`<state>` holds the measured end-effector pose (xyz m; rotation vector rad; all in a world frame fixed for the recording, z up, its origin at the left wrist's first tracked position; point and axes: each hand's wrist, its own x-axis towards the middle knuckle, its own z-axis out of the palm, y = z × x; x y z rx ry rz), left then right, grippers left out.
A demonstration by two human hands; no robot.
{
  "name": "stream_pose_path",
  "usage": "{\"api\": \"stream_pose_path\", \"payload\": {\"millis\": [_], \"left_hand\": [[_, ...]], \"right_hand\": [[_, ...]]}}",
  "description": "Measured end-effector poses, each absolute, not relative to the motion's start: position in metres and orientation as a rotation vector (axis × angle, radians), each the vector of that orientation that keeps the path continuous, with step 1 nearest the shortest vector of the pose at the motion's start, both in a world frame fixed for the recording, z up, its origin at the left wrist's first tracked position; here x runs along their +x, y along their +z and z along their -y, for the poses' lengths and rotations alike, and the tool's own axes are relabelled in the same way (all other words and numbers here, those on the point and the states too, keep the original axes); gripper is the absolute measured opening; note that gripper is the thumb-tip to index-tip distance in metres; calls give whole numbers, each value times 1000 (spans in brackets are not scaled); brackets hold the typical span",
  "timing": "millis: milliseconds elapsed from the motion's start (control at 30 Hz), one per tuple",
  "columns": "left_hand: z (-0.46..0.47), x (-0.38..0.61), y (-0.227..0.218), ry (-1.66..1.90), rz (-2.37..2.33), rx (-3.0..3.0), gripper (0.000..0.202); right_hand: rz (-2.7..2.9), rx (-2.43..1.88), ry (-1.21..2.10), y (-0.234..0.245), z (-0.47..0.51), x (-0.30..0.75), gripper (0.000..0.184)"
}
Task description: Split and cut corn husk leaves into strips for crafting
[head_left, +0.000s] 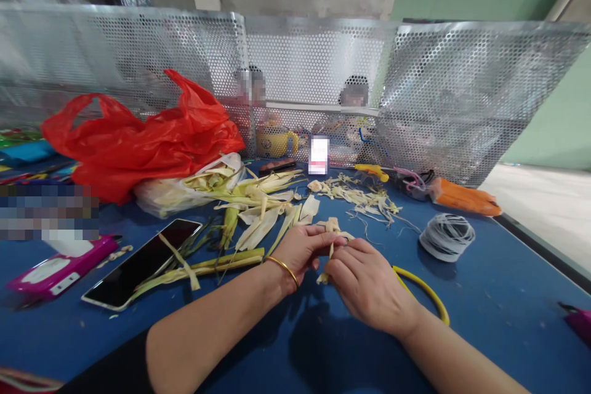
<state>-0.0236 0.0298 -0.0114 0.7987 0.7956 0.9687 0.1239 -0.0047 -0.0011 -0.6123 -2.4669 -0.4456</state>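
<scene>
Between my two hands is a small folded piece of pale corn husk (332,225). My left hand (302,250), with a gold bangle at the wrist, pinches it from the left. From the right, my right hand (362,280) has its fingers curled on the same husk, and a strip hangs down between the hands. Loose corn husks (258,221) lie just beyond and left of my left hand. Under my right hand, a curved yellow handle (427,289) sticks out; the rest of that tool is hidden.
A red plastic bag (152,141) and a black-screened phone (148,261) lie left, near a magenta device (64,268). Husk scraps (360,194), a ball of grey twine (447,237) and an orange packet (466,197) are right. A perforated metal screen (314,61) stands behind, with people beyond.
</scene>
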Motion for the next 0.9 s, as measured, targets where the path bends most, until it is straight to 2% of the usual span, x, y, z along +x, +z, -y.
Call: {"api": "stream_pose_path", "payload": {"millis": [433,900], "left_hand": [[-30,-23,-6,1041,-913,715,9],[-30,-22,-11,1019,-938,701,14]], "right_hand": [[2570,-489,-315,-3,12,119,27],[2622,-433,-306,0,18,114,33]]}}
